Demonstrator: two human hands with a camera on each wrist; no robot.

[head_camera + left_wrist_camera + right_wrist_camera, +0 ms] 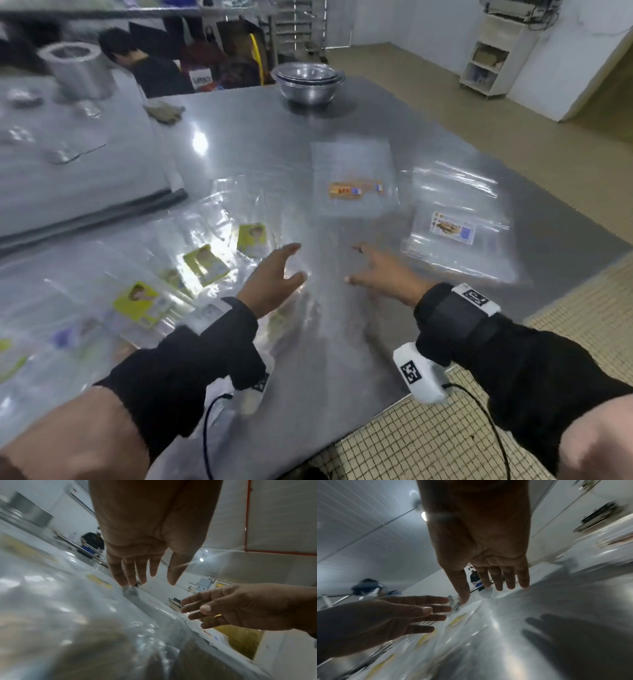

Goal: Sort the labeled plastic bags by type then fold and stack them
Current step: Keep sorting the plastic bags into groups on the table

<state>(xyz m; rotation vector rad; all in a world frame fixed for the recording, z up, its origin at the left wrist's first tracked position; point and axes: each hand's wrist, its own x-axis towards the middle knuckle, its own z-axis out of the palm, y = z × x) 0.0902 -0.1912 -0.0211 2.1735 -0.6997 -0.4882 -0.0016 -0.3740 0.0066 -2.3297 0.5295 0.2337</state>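
Both hands are out over the shiny stainless steel table (239, 144), palms down and holding nothing. The left hand (274, 279) has its fingers straight and slightly spread, reaching toward the far side; the right hand (380, 274) is spread wider, thumb out to the left. They are apart from each other, with bare metal between them. From the left wrist camera the left hand's fingertips (123, 580) look close to the plastic below, but whether they touch it cannot be told.

To the left lies a loose, overlapping spread of clear plastic bags with yellow-green labels (137, 303), reaching from the near left edge toward the middle. Farther off, near the middle of the table, sits a flat clear bag with an orange label (346, 192). Just right of it, a neat stack of clear bags with a white-and-brown picture label (452, 228) lies by the table's right edge.

At the far end stands a nest of steel mixing bowls (308, 82). A steel cylinder container (77, 68) sits on the neighbouring counter at far left, and a white shelf unit (493, 54) stands against the far right wall.
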